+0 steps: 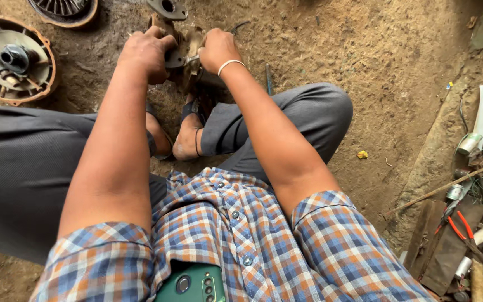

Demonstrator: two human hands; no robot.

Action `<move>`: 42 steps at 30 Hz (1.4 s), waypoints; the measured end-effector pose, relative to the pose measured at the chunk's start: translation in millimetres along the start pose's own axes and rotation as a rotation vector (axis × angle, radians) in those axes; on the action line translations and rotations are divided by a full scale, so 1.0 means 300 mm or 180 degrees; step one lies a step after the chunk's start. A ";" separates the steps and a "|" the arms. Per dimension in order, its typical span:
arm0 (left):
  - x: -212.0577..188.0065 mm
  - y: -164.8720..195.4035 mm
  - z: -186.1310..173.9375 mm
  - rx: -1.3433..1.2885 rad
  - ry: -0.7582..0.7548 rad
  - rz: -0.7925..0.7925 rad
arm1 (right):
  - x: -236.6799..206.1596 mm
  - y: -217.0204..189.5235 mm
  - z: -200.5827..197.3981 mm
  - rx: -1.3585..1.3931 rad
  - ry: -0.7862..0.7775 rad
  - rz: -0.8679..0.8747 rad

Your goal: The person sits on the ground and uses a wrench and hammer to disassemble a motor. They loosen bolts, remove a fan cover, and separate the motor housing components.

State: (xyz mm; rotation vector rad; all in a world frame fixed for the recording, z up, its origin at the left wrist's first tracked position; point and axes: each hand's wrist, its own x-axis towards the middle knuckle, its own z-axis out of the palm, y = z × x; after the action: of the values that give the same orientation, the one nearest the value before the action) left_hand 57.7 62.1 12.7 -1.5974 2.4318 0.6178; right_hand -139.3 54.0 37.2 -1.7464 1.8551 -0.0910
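Observation:
I sit on a dirt floor with my legs folded. My left hand (146,53) grips the left side of a rusty metal part (175,59) that rests on the ground in front of my sandalled feet. My right hand (217,49), with a white bangle on the wrist, is closed on a thin metal tool (191,58) pressed against the same part. The part is mostly hidden by both hands. A grey flanged metal fitting (167,8) lies just beyond it.
A round rusty housing with a grey mechanism (11,59) lies at the far left, and another round finned part (62,10) at the top. A dark rod (268,78) lies beside my right wrist. Red-handled pliers (458,225), tubes and scrap clutter the right edge.

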 end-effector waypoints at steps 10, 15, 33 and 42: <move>-0.021 -0.030 -0.008 -0.0056 -0.0127 -0.0204 | 0.029 -0.125 0.071 -0.0464 -0.0067 -0.0179; -0.019 -0.050 0.004 -0.0145 0.0015 -0.0108 | -0.097 -0.080 0.251 -0.0299 -0.0384 -0.0129; -0.098 -0.073 0.093 -0.0077 0.0519 -0.1306 | 0.023 0.002 0.028 0.2600 0.0653 0.0407; -0.158 -0.028 0.264 -0.1347 0.1613 -0.3081 | -0.014 -0.069 0.214 0.1428 0.0928 0.0400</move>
State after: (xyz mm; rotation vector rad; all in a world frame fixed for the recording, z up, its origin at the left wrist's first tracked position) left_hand 78.1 132.7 -43.8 -3.0510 1.4251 0.5833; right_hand -92.0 76.6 -5.6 -1.3559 1.9504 -0.6891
